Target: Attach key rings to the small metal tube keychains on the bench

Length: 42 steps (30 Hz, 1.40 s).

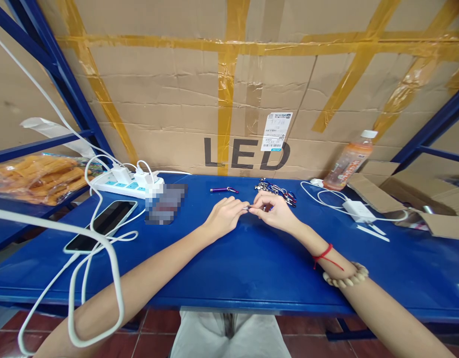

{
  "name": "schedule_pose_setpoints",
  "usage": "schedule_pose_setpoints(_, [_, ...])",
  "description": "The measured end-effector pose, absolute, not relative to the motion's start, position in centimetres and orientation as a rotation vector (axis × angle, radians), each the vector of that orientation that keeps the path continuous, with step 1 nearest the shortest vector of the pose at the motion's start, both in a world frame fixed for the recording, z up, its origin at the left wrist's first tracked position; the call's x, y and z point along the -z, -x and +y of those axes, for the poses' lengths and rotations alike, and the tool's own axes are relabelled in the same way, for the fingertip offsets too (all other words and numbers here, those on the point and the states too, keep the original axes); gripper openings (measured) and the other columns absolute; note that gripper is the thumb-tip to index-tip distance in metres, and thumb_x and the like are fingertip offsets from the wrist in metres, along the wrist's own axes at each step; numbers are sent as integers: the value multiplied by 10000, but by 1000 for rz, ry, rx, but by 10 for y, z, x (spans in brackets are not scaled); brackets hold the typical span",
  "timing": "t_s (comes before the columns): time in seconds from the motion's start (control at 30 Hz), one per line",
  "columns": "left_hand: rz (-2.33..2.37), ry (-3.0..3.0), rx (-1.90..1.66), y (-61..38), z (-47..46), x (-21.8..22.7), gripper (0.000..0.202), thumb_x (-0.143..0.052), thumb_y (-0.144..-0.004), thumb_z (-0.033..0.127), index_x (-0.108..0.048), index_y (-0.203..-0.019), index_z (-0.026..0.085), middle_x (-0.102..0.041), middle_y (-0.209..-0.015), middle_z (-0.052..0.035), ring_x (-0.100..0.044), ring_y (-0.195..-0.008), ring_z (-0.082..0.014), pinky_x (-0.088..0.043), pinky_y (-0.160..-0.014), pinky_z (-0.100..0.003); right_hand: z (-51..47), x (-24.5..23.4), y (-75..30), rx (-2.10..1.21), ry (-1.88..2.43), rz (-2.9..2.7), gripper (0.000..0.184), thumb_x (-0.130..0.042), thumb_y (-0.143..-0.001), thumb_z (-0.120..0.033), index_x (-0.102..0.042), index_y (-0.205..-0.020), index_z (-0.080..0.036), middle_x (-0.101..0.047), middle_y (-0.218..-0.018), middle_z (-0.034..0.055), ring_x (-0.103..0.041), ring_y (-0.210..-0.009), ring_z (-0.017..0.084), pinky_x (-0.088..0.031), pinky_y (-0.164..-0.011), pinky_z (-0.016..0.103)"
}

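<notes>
My left hand (225,217) and my right hand (272,211) meet over the middle of the blue table (229,271). Between their fingertips is a small shiny metal piece (246,208), largely hidden by the fingers. The left fingers are closed around one end of it, while the right thumb and index finger pinch the other end. Just behind the hands lies a slim purple metal tube (222,190) with a small clasp on its end. A heap of small metal clasps and coloured parts (277,191) sits behind my right hand.
To the left are a white power strip (130,185), a phone (103,226), looping white cables (115,278) and bagged orange items (39,176). On the right stand a drink bottle (348,161), a white charger (359,211) and an open carton (434,199). A big taped cardboard box (170,104) backs the table.
</notes>
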<state>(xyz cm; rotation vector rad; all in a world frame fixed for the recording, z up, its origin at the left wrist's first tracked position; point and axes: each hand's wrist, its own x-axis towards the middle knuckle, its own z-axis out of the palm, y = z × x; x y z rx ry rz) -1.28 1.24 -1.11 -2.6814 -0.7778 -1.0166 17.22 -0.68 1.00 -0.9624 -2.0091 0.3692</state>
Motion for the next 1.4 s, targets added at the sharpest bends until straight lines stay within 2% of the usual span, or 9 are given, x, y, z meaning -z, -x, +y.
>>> schedule_pose_setpoints(0.23, [-803, 2652, 983, 13, 11, 10, 308, -333, -941, 254, -607, -1027, 143, -663, -840, -62, -532, -755, -168, -398, -670, -289, -8, -11, -170, -388, 995, -1995, 304, -619, -760, -379, -548, -564, -158, -555, -662, 37, -481, -514, 96, -396, -454, 234])
schedule_pose_setpoints(0.53, [-826, 2677, 1013, 11, 12, 8, 319, -321, -946, 278, -592, -1034, 134, -658, -830, -61, -542, -761, -174, -424, -689, -295, -5, -13, -171, -674, 1078, -1863, 384, -683, -665, -505, -556, -581, -153, -565, -635, 22, -500, -437, 87, -402, -417, 228])
schedule_pose_setpoints(0.67, [-865, 2767, 1057, 10, 11, 7, 304, -312, -949, 285, -549, -1077, 144, -658, -931, -64, -567, -820, -173, -458, -759, -307, -4, -14, -171, -832, 1168, -1784, 401, -697, -628, -530, -566, -624, -152, -543, -508, -10, -515, -419, 99, -376, -404, 207])
schedule_pose_setpoints(0.8, [-935, 2805, 1076, 10, 11, 5, 263, -327, -942, 266, -533, -1073, 167, -646, -975, -63, -581, -835, -169, -472, -774, -304, -4, -14, -169, -772, 1208, -1783, 400, -669, -657, -540, -585, -655, -149, -516, -425, -27, -486, -374, 91, -347, -377, 195])
schedule_pose_setpoints(0.87, [-970, 2810, 1080, 10, 12, 5, 244, -343, -935, 257, -542, -1046, 171, -645, -943, -60, -587, -828, -170, -476, -767, -299, -4, -14, -169, -696, 1187, -1785, 390, -670, -665, -529, -596, -683, -147, -553, -476, -14, -502, -383, 93, -369, -379, 200])
schedule_pose_setpoints(0.97, [-1033, 2834, 1105, 10, 13, 4, 236, -359, -927, 247, -540, -1061, 175, -643, -964, -60, -598, -852, -171, -478, -770, -288, -4, -16, -171, -615, 1062, -1788, 366, -695, -657, -494, -630, -766, -151, -641, -734, 42, -544, -426, 88, -420, -392, 214])
schedule_pose_setpoints(1.03, [-1090, 2866, 1115, 10, 13, 2, 245, -353, -925, 233, -537, -1077, 176, -649, -963, -54, -609, -856, -168, -479, -766, -276, -3, -16, -173, -590, 976, -1830, 340, -698, -671, -467, -665, -815, -160, -635, -873, 70, -555, -443, 80, -446, -403, 224])
schedule_pose_setpoints(1.2, [-1218, 2926, 1083, 12, 11, -2, 274, -332, -925, 238, -534, -1109, 215, -667, -896, -14, -633, -819, -152, -480, -759, -255, -1, -13, -178, -527, 926, -1887, 287, -680, -710, -445, -713, -837, -190, -613, -875, 66, -555, -463, 76, -467, -405, 225])
schedule_pose_setpoints(1.4, [-1170, 2947, 1111, 11, 10, -2, 271, -325, -928, 242, -538, -1093, 206, -653, -999, -28, -625, -879, -152, -474, -792, -256, -1, -13, -179, -466, 916, -1894, 264, -680, -717, -431, -723, -839, -201, -617, -852, 57, -539, -449, 70, -463, -403, 222])
